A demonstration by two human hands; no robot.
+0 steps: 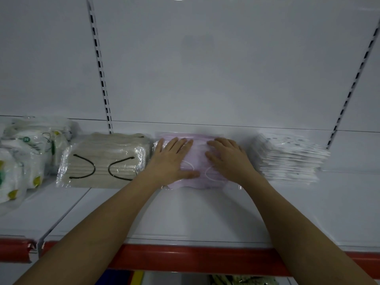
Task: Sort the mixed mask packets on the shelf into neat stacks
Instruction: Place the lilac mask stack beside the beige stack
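Both palms down flat: left hand [171, 159] and right hand [227, 159], fingers straight, press the pink mask stack [198, 161] near the shelf's [185, 214] back edge, gripping nothing.

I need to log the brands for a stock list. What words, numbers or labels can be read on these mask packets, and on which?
None reads for certain.
Green round mark, perhaps "10", on the white packets: too blurred.
Grey print on the white stack: too small.
Beige stack, pink stack: no text visible.
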